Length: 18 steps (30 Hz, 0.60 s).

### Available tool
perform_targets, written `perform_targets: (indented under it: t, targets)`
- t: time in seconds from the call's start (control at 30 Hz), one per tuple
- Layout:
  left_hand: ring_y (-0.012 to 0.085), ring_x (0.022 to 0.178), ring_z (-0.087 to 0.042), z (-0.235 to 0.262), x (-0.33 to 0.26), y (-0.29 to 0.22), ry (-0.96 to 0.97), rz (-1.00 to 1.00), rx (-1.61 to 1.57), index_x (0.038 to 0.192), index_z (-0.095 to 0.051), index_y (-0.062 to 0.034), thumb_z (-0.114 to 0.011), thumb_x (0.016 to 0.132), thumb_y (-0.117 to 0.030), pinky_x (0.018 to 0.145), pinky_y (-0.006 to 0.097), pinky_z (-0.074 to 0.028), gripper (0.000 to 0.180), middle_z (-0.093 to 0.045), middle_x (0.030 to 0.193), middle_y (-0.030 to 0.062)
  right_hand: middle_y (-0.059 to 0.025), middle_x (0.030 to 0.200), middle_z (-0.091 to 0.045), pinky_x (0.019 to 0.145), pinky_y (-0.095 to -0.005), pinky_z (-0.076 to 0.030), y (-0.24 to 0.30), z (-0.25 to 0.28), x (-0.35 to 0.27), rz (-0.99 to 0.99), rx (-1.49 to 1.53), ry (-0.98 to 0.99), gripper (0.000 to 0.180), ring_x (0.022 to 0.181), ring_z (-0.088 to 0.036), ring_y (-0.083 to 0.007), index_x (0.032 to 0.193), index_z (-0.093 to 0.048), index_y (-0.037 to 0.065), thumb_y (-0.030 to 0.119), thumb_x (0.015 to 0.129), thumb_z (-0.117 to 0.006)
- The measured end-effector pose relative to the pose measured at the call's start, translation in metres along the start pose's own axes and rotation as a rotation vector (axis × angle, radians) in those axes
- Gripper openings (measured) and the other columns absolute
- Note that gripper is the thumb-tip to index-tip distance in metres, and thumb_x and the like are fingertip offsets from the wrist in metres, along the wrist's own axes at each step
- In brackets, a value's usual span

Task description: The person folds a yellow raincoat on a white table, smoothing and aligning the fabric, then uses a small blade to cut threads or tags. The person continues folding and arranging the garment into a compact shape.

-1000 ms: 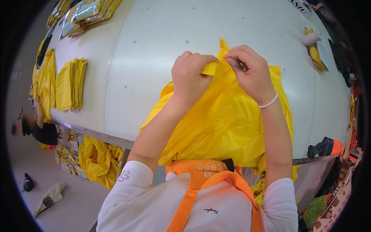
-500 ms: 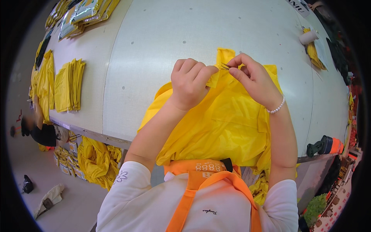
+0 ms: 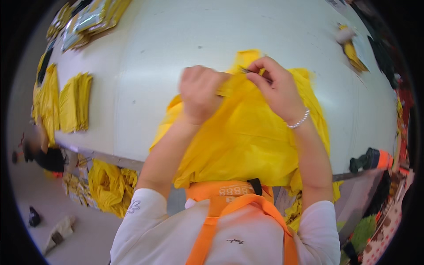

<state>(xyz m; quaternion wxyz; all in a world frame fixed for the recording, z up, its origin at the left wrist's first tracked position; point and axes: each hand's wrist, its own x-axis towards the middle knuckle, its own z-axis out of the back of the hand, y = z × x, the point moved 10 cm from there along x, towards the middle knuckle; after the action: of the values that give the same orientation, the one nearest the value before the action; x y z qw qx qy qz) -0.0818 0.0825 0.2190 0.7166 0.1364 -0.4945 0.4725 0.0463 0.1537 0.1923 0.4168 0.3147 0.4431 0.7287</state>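
"Both the left hand [image 3: 200, 95] and the right hand [image 3: 274, 88] are in view; is anything held by them?"

"By the left hand, blurred but clenched, the upper left edge of the yellow cloth [image 3: 240, 145] is gripped. In the right hand a thin dark tool [image 3: 245, 70] is pinched between thumb and forefinger; its exact kind cannot be told."

"And where is the cloth to be found?"

"On the near side of the table [image 3: 145, 101], mostly on the near side of both hands and between the forearms. It is spread wide at the near edge and narrowed toward the far side, where a short tab [image 3: 248, 54] is pointed away."

"By which hand is the tab more closely approached?"

"By the right. The tab lies just to the far left of its fingertips, and to the far right of the left hand's grip. The tool is pointed leftward, across the tab's long axis, with its tip set at the tab's base; whether cloth is touched there cannot be made out."

"Is anything else laid out?"

"A folded stack [image 3: 75, 102], also yellow, is placed well apart, on the left."
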Motion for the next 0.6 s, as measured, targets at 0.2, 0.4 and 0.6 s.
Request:
perform_targets:
  t: [0.2,0.4,0.6]
  targets:
    - [0.0253,0.077,-0.058,-0.035,-0.035,0.113,0.234,0.362,0.389,0.083,-0.064,-0.0103,-0.072,0.071,-0.014,0.068,0.036,-0.044,0.015,-0.064,0.079,0.0016,-0.0099,0.088,-0.062,0.065,-0.0263,-0.048,-0.090,0.104,-0.062,-0.125,-0.160,-0.389,0.016,0.073,-0.061,-0.0182,0.094,-0.062,0.001,0.009,0.081,-0.065]
    - [0.0316,0.111,-0.049,-0.140,-0.009,0.045,0.398,0.309,0.283,0.120,-0.053,-0.0087,-0.072,0.074,-0.022,0.094,0.039,-0.040,0.052,-0.055,0.120,0.0126,-0.0140,0.089,-0.065,0.072,-0.0355,-0.049,-0.287,0.247,-0.140,-0.626,-0.481,-0.591,0.022,0.082,-0.063,-0.0285,0.095,-0.065,0.001,0.016,0.078,-0.067]
    - [0.0317,0.113,-0.049,-0.341,-0.022,-0.070,0.730,0.288,0.024,0.122,-0.051,-0.0042,-0.070,0.075,-0.034,0.096,0.039,-0.039,0.059,-0.054,0.121,0.0131,-0.0130,0.091,-0.066,0.076,-0.0370,-0.049,-0.342,0.218,-0.117,-0.690,-0.456,-0.403,0.024,0.088,-0.063,-0.0286,0.093,-0.064,0.005,0.019,0.075,-0.069]
